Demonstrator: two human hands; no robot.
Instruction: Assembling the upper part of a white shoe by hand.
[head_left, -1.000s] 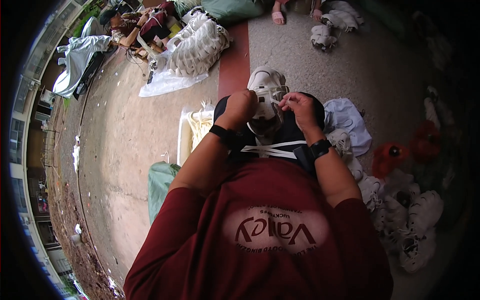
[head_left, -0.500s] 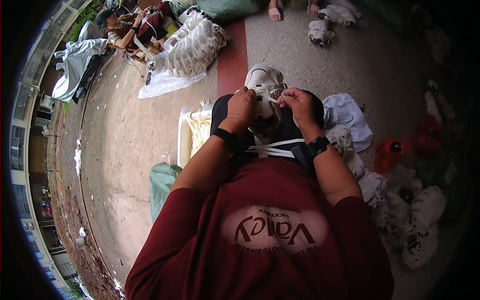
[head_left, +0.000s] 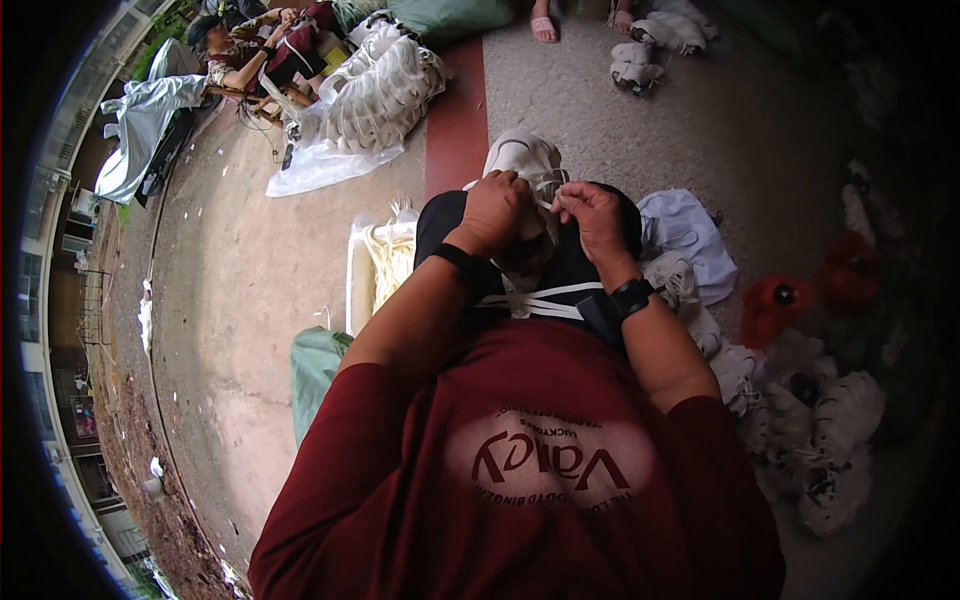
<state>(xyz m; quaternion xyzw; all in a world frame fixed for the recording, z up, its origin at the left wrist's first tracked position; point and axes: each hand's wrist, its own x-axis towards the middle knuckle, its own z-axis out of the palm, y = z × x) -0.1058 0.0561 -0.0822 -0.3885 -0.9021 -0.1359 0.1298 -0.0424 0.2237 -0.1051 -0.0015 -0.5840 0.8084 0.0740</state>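
A white sneaker (head_left: 523, 150) sits between my knees, toe pointing away from me, with a pale shoelace (head_left: 545, 184) across its front. My left hand (head_left: 497, 212) lies over the shoe's left side, its fingers curled in at the lacing; whatever its fingertips hold is hidden. On the other side of the shoe, my right hand (head_left: 592, 212) pinches the shoelace between thumb and fingers. Long white laces (head_left: 545, 301) stretch over my lap, close to my shirt.
To my left stand a pale box (head_left: 360, 290) of cream laces and a green bag (head_left: 316, 372). White shoes (head_left: 820, 440) are heaped at right, near a white cloth (head_left: 690, 235) and red netting (head_left: 778, 302). Further off, a person (head_left: 250, 60) sits beside a row of shoes (head_left: 375, 100).
My left hand has turned and moved inward over the lacing, so its fingertips now hide there. The right hand keeps its pinch beside the shoe. The whole view has shifted slightly.
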